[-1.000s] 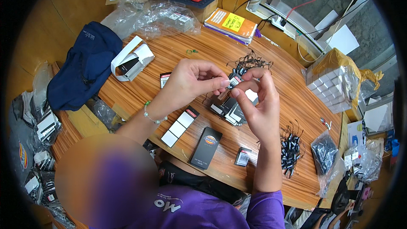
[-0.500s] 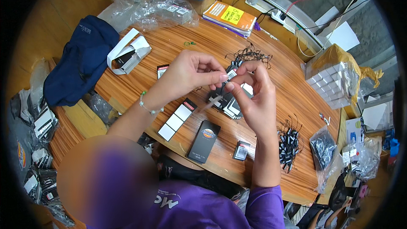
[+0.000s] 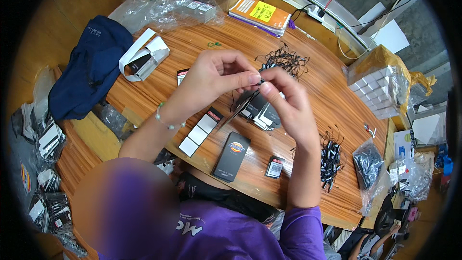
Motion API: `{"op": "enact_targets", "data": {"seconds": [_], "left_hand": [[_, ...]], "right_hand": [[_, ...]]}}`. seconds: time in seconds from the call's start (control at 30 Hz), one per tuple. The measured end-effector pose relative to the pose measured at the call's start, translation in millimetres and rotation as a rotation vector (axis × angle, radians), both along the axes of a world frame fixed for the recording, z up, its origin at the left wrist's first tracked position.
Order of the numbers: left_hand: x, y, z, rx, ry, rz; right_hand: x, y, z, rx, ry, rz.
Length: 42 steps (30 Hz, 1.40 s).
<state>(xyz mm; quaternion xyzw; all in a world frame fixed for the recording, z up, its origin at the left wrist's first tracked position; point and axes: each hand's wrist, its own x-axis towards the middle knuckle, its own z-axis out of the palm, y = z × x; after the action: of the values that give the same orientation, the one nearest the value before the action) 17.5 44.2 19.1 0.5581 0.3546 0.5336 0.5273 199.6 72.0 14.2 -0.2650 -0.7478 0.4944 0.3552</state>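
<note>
In front of my chest, above the table, both hands meet fingertip to fingertip. My left hand (image 3: 219, 74) is closed in a pinch on a small black tag string (image 3: 261, 82). Thumb and forefinger of my right hand (image 3: 286, 98) pinch the same string from the other side. A thin hang tag (image 3: 237, 110) dangles beneath the fingers, seen almost edge-on. Behind it lies a pile of black and white tags (image 3: 262, 113). Closer to me are a black tag with a logo (image 3: 231, 156), a strip of white labels (image 3: 201, 132) and a small stack of barcode tags (image 3: 275, 167).
Bunches of black tag strings lie at the far middle (image 3: 284, 61) and right (image 3: 331, 159). A bagged stack of small white boxes (image 3: 373, 89) stands far right. A navy bag (image 3: 89, 70), a torn white carton (image 3: 147, 58) and notebooks (image 3: 260, 14) sit around the table.
The hanging tag, blurred before, now hangs steadier and edge-on. My hands stay together, and the right hand has turned slightly, with its fingers more closed over the string.
</note>
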Motion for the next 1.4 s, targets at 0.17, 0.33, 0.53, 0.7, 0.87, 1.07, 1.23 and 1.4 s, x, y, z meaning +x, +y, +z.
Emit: {"op": "enact_targets", "data": {"seconds": [0.17,0.33,0.53,0.7,0.87,1.07,1.23,1.4], "left_hand": [[8,10,-18,0.600,0.387,0.442],[25,4,-31,0.581,0.448,0.358],[42,9,-22,-0.031,-0.098,-0.118],[44,25,-29,-0.085,0.045,-0.192],[48,42,-49,-0.103,0.307,-0.139],[80,60,-45,-0.020,0.481,-0.149],[91,79,-53,0.231,0.954,0.057],[85,73,-59,0.506,1.078,0.181]], "right_hand": [[-14,2,-11,-0.306,0.181,0.012],[-5,10,-4,-0.570,0.675,0.090],[14,25,0,-0.479,0.609,-0.104],[42,49,-5,-0.480,0.663,-0.139],[79,80,-10,-0.390,0.769,-0.319],[99,121,8,-0.355,0.728,-0.354],[96,149,3,-0.402,0.491,-0.362],[79,178,-24,-0.474,0.194,-0.365]]}}
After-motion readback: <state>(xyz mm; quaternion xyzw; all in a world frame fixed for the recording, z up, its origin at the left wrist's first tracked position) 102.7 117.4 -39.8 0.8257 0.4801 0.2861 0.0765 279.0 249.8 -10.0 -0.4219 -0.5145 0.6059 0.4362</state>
